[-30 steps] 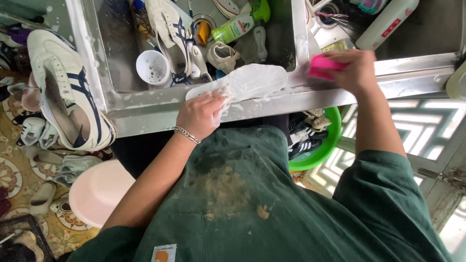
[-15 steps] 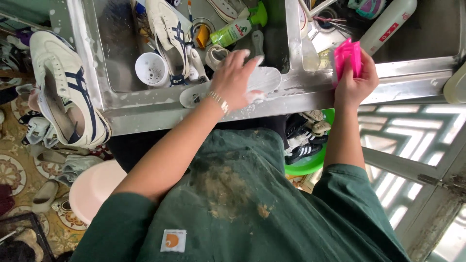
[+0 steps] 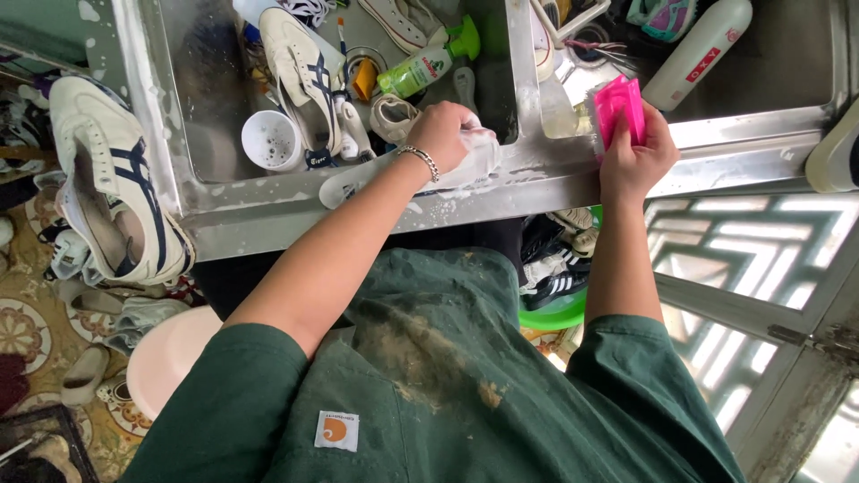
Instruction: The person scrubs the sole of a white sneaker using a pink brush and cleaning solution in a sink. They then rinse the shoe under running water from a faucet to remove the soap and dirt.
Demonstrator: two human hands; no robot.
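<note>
1. Left hand (image 3: 445,132) keeps a closed grip on a soapy white insole (image 3: 403,174) lying along the steel sink rim (image 3: 716,134).
2. Right hand (image 3: 633,152) wraps a pink scrub brush (image 3: 619,105).
3. Suds could let the insole slide into the sink basin.

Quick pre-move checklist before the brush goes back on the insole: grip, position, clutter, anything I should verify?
1. Right hand grips the pink brush: ok, fingers wrapped around it.
2. Left hand pins the soapy white insole on the sink's front rim: ok.
3. Brush and insole in contact: not ok, the brush is held apart, over the divider.
4. Insole fully supported: cannot tell, the hand hides one end.
5. Basin clear beside the insole: not ok, a white cup, a sneaker and a green bottle crowd it.
6. White sneaker on the left ledge stable: ok, it lies flat.
</note>
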